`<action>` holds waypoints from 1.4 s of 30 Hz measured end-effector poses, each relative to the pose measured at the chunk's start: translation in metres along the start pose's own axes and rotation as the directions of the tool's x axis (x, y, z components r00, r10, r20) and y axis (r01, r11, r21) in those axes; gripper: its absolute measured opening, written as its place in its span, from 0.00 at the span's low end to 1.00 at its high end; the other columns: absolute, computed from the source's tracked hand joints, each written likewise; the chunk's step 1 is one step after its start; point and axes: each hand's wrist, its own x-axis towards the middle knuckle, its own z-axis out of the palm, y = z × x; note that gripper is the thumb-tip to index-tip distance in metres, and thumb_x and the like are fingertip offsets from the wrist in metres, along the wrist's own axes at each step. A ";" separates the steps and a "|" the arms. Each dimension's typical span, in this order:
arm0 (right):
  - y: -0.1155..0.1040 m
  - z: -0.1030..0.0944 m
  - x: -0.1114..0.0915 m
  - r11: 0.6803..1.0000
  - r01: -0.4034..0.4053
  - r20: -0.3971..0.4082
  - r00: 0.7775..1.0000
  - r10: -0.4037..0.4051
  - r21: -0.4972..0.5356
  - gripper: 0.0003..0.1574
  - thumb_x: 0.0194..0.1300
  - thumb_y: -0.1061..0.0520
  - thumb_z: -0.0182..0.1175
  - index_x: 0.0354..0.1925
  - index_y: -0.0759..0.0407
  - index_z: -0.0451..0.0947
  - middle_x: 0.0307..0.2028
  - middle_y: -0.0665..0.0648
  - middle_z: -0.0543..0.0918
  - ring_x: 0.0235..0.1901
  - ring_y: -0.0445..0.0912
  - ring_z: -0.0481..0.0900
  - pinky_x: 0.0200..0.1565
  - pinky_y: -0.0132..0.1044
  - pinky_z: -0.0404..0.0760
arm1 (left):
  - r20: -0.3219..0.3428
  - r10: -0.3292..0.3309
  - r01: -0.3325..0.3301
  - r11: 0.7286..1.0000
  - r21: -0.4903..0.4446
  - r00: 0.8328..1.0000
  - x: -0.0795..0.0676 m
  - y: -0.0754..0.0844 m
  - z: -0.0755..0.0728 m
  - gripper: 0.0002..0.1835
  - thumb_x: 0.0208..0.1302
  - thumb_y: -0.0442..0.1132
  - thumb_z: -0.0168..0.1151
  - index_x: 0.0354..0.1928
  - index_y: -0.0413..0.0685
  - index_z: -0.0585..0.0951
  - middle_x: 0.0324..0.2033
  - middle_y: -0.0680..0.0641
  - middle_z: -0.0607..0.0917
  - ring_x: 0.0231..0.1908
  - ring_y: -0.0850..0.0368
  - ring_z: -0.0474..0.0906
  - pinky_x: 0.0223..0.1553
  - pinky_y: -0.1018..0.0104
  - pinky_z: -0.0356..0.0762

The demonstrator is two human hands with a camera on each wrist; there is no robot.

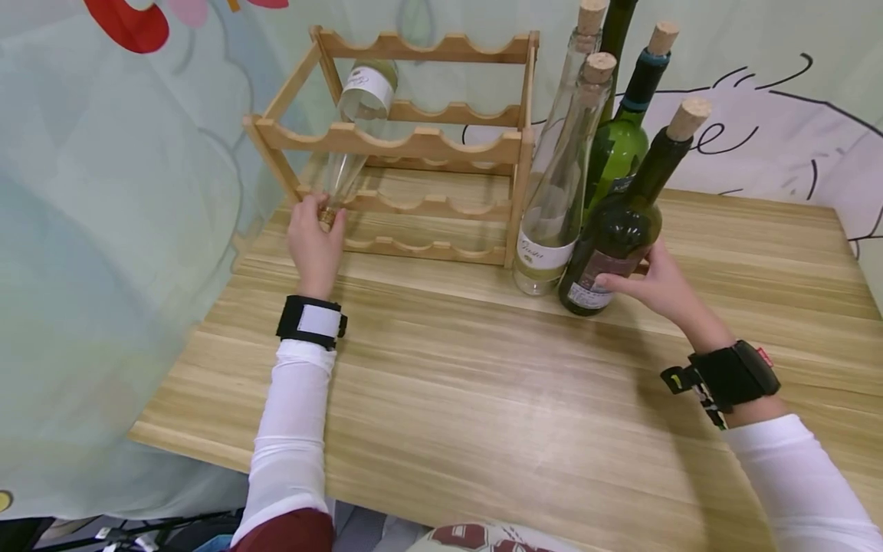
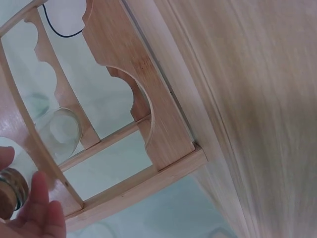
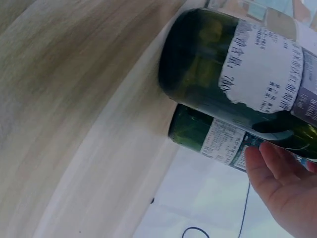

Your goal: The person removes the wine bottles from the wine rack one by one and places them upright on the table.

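A clear glass bottle [image 1: 369, 103] with a white label lies in the wooden rack [image 1: 428, 142] at its left end, its corked neck tilted down toward the front. My left hand [image 1: 313, 249] holds that neck near the cork [image 2: 10, 193], fingers and thumb on either side. On the right, a dark wine bottle [image 1: 624, 230] with a cork stands tilted slightly right. My right hand [image 1: 665, 291] grips its lower body, thumb over the label and fingers behind. In the right wrist view, its fingers [image 3: 277, 168] partly hide a second green bottle [image 3: 198, 131].
Two upright clear bottles, the nearer one [image 1: 555, 207] labelled, stand between the rack and the dark bottle. Behind are a green bottle [image 1: 624, 146] and another dark neck [image 1: 616, 23]. The wooden table [image 1: 469, 368] meets a patterned wall covering [image 1: 138, 230] at left and back.
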 end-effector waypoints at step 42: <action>-0.158 0.082 0.078 0.545 0.400 0.107 0.865 -0.490 -0.737 0.36 0.58 0.48 0.54 0.59 0.65 0.58 0.64 0.68 0.54 0.67 0.57 0.41 0.65 0.51 0.41 | -0.110 -0.006 0.002 0.999 -0.037 0.994 -0.003 -0.001 0.008 0.14 0.58 0.40 0.57 0.42 0.38 0.74 0.39 0.38 0.77 0.42 0.44 0.73 0.43 0.54 0.70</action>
